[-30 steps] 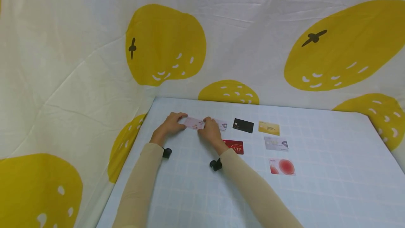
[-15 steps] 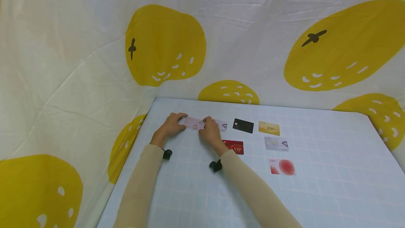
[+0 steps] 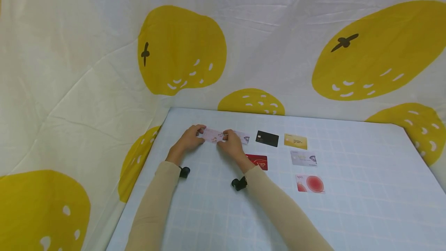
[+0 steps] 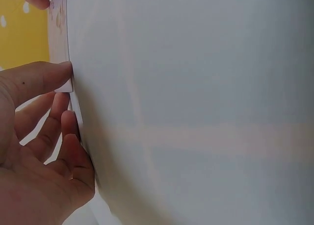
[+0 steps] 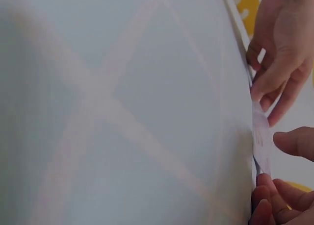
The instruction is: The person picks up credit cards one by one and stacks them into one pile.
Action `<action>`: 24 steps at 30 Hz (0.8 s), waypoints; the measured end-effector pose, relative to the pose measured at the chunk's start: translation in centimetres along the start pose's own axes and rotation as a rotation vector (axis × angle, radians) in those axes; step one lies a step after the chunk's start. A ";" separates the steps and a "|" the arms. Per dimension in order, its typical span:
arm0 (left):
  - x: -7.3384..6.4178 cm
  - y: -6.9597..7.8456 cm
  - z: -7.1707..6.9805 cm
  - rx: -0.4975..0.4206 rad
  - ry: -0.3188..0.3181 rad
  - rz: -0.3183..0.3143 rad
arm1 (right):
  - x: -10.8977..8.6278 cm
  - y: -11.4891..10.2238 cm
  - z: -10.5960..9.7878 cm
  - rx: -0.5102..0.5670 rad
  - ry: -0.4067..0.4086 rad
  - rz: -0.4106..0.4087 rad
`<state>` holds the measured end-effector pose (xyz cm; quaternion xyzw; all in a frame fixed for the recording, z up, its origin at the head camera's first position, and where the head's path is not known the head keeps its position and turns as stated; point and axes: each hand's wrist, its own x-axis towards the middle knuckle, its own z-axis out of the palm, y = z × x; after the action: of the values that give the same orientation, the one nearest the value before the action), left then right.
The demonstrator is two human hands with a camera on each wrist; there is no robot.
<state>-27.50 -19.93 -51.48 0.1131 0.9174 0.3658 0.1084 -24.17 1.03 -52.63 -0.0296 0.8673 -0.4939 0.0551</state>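
A pale pink printed card (image 3: 211, 135) spans the space between my hands near the far left of the table. My left hand (image 3: 189, 138) pinches its left end; in the left wrist view the thumb lies on the card's edge with the other fingers curled below. My right hand (image 3: 232, 145) has its fingertips curled round the right end. In the right wrist view, one of its fingers stretches over the card (image 5: 262, 137) while others are at its end. Directly right of my right hand lies a silver-white card (image 3: 242, 138), partly hidden by it.
Further right lie a black card (image 3: 267, 138) and a gold card (image 3: 295, 141). Below are a red VIP card (image 3: 258, 162), partly behind my right wrist, a silver card (image 3: 304, 158) and a white card with red circles (image 3: 310, 184). A patterned curtain (image 3: 258, 57) borders the table.
Both hands stay at the pink card's ends. Their fingers shift slightly, the left fingers now bent a little more. The other cards lie as before.
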 end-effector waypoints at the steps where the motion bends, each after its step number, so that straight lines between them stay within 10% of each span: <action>1: 0.0 0.0 0.0 -0.003 0.002 -0.004 | 0.0 0.0 0.0 0.010 -0.003 0.003; 24: -1.3 0.7 0.2 -0.082 0.045 -0.056 | -0.5 -0.2 -1.4 0.137 -0.008 0.052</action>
<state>-26.11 -19.66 -51.00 0.0745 0.9067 0.4022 0.1025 -23.81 2.21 -51.69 -0.0051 0.8317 -0.5503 0.0734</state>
